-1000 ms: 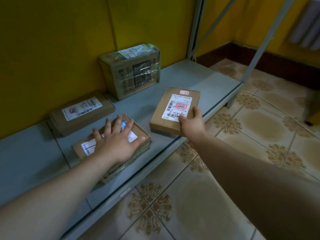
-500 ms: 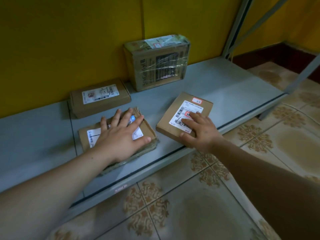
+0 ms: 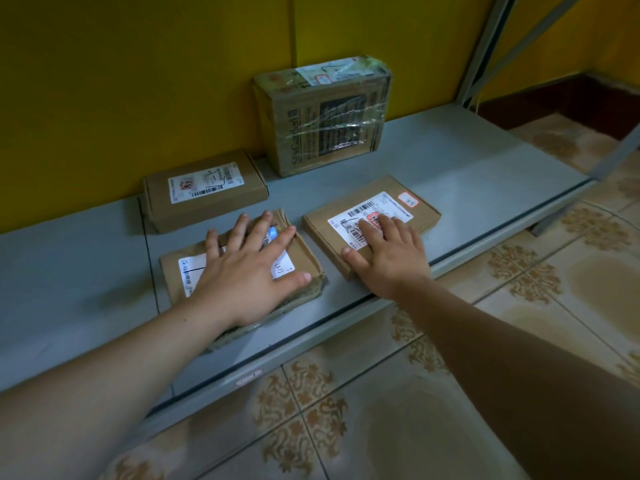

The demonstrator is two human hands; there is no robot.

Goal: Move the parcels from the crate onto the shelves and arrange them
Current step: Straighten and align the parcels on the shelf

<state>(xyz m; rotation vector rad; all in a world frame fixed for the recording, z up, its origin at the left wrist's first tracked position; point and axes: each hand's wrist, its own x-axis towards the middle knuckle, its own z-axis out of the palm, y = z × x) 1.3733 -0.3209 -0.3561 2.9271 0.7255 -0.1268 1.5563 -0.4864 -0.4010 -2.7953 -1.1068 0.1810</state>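
Left hand [image 3: 249, 271]: fingers flat, spread, pinning worn parcel [image 3: 171, 271].
Right hand [image 3: 391, 258]: fingers flat; I nudge labelled parcel [image 3: 377, 188] square to shelf [image 3: 485, 174] edge.

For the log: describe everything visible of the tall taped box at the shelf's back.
The tall box is brown cardboard, creased, wrapped in shiny clear tape. A white label lies on its top; its front carries a dark printed panel and lettering. It stands closed on the grey shelf, back to the yellow wall. Nothing rests on it.
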